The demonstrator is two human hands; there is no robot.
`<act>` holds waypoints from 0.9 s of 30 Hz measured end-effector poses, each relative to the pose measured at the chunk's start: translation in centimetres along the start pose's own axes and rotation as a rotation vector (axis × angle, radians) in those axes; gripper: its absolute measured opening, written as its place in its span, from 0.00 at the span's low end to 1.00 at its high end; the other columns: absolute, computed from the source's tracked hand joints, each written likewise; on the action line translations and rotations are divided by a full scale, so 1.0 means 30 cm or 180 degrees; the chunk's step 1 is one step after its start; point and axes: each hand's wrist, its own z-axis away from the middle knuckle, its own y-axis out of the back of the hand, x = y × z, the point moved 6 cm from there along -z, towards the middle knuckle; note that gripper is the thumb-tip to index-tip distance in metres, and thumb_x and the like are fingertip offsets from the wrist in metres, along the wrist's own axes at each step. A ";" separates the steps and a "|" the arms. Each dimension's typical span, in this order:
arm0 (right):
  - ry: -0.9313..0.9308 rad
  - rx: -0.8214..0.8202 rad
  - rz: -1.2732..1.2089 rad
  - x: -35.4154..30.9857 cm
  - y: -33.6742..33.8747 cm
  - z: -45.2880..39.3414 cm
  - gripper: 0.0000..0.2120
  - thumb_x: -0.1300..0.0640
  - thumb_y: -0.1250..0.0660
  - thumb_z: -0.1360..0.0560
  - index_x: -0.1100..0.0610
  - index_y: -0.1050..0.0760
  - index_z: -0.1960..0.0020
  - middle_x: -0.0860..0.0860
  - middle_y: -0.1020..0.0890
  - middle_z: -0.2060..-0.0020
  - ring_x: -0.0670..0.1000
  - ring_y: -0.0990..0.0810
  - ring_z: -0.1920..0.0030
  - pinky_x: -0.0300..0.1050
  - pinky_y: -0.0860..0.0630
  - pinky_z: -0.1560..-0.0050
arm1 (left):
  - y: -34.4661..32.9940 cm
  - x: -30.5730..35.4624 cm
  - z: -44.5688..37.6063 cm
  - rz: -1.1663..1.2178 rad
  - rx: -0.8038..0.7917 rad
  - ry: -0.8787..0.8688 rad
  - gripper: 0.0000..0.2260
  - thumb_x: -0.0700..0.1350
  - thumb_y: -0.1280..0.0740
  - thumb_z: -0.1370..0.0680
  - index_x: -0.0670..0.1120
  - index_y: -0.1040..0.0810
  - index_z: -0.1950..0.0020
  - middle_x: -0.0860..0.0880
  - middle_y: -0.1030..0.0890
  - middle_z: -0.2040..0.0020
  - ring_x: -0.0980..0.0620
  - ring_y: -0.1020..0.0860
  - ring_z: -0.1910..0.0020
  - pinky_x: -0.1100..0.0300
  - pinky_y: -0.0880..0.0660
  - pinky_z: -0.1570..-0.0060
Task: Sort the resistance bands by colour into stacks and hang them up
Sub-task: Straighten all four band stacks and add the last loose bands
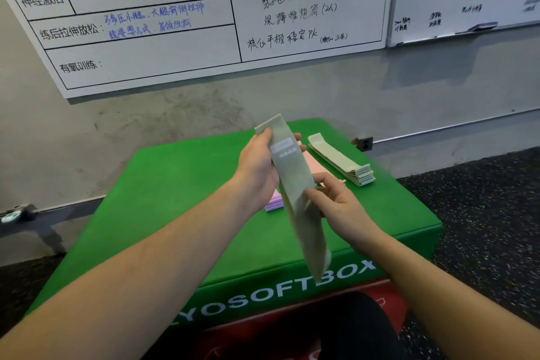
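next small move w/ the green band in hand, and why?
Probably lay the green band on the green stack at the far right of the green box. Both the left hand and right hand grip it, its colour matches that stack, and the pink stack sits apart.

Two hands – left (pixel 257 166), right (pixel 339 202) – one green band (pixel 298 199) held, three stacks – green (pixel 342 162), pink (pixel 314 164), purple (pixel 274 202) – and two whiteboards (pixel 175 14).

Even, moderate indoor light, soft shadows under whiteboard (pixel 163 23), wide-angle bowing at edges, motion blur at right periphery
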 end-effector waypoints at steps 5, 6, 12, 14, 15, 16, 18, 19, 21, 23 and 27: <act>-0.0472 0.0230 0.0196 0.076 0.073 -0.024 0.09 0.51 0.39 0.17 0.54 0.25 0.51 0.50 0.20 0.55 0.51 0.21 0.55 0.43 0.23 0.60 | -0.040 -0.078 -0.137 0.0552 0.0305 0.0469 0.16 0.48 0.48 0.14 0.41 0.24 0.48 0.44 0.16 0.57 0.47 0.19 0.62 0.54 0.23 0.56; -0.0495 0.0268 0.0274 0.091 0.089 -0.025 0.09 0.50 0.39 0.17 0.53 0.25 0.52 0.50 0.21 0.55 0.51 0.23 0.55 0.42 0.26 0.60 | -0.047 -0.095 -0.161 0.0608 0.0338 0.0540 0.16 0.48 0.47 0.14 0.41 0.24 0.48 0.44 0.16 0.57 0.47 0.20 0.63 0.55 0.24 0.57; -0.0701 0.0122 0.0541 0.197 0.191 -0.036 0.11 0.60 0.35 0.21 0.45 0.28 0.45 0.52 0.17 0.51 0.48 0.18 0.59 0.44 0.21 0.62 | -0.072 -0.167 -0.327 0.0880 0.0389 0.0709 0.13 0.47 0.43 0.16 0.41 0.27 0.38 0.43 0.21 0.58 0.48 0.25 0.67 0.57 0.26 0.64; -0.0739 0.0166 0.0762 0.226 0.231 -0.051 0.11 0.59 0.34 0.20 0.43 0.29 0.46 0.51 0.16 0.52 0.48 0.18 0.61 0.44 0.22 0.62 | -0.072 -0.193 -0.391 0.0792 0.0421 0.0706 0.16 0.48 0.42 0.16 0.41 0.28 0.33 0.43 0.21 0.57 0.49 0.23 0.67 0.58 0.25 0.65; -0.0743 0.0221 0.0824 0.240 0.251 -0.058 0.09 0.57 0.34 0.20 0.43 0.28 0.46 0.51 0.15 0.53 0.48 0.17 0.62 0.44 0.22 0.62 | -0.071 -0.204 -0.422 0.0740 0.0427 0.0678 0.16 0.48 0.42 0.16 0.42 0.29 0.32 0.43 0.20 0.56 0.48 0.22 0.68 0.58 0.23 0.65; -0.0757 0.0293 0.0884 0.258 0.272 -0.064 0.08 0.55 0.34 0.20 0.43 0.28 0.46 0.51 0.15 0.55 0.47 0.18 0.64 0.43 0.23 0.64 | -0.074 -0.214 -0.449 0.0704 0.0410 0.0654 0.16 0.47 0.41 0.16 0.43 0.30 0.31 0.43 0.20 0.55 0.48 0.20 0.68 0.57 0.22 0.66; -0.0786 0.0453 0.1076 0.290 0.317 -0.078 0.06 0.51 0.35 0.19 0.42 0.28 0.44 0.52 0.16 0.60 0.45 0.20 0.70 0.40 0.25 0.69 | -0.083 -0.232 -0.503 0.0513 0.0379 0.0604 0.13 0.47 0.41 0.15 0.44 0.30 0.33 0.42 0.19 0.51 0.46 0.18 0.63 0.53 0.20 0.63; -0.0792 0.0523 0.1180 0.304 0.340 -0.085 0.06 0.50 0.35 0.19 0.42 0.28 0.43 0.52 0.17 0.63 0.45 0.23 0.72 0.40 0.27 0.71 | -0.085 -0.241 -0.534 0.0352 0.0378 0.0563 0.11 0.46 0.41 0.15 0.45 0.30 0.35 0.42 0.20 0.50 0.45 0.18 0.60 0.50 0.20 0.60; -0.0770 0.0596 0.1295 0.319 0.381 -0.100 0.09 0.52 0.34 0.20 0.46 0.29 0.41 0.52 0.22 0.68 0.44 0.28 0.75 0.40 0.31 0.74 | -0.084 -0.260 -0.593 -0.0063 0.0457 0.0484 0.07 0.46 0.39 0.16 0.46 0.27 0.41 0.44 0.20 0.50 0.45 0.19 0.54 0.47 0.20 0.53; -0.0787 0.0623 0.1176 0.325 0.415 -0.121 0.14 0.60 0.33 0.23 0.50 0.31 0.40 0.52 0.21 0.63 0.42 0.26 0.76 0.38 0.31 0.75 | -0.092 -0.274 -0.654 -0.0388 0.0435 0.0397 0.03 0.45 0.37 0.17 0.47 0.25 0.47 0.46 0.19 0.51 0.47 0.20 0.54 0.49 0.20 0.49; -0.0797 0.0681 0.0827 0.339 0.483 -0.177 0.16 0.67 0.33 0.25 0.50 0.30 0.43 0.52 0.19 0.54 0.45 0.23 0.70 0.40 0.27 0.72 | -0.117 -0.264 -0.781 -0.0816 0.0269 0.0119 0.03 0.41 0.36 0.17 0.45 0.27 0.51 0.46 0.20 0.55 0.50 0.20 0.61 0.57 0.21 0.65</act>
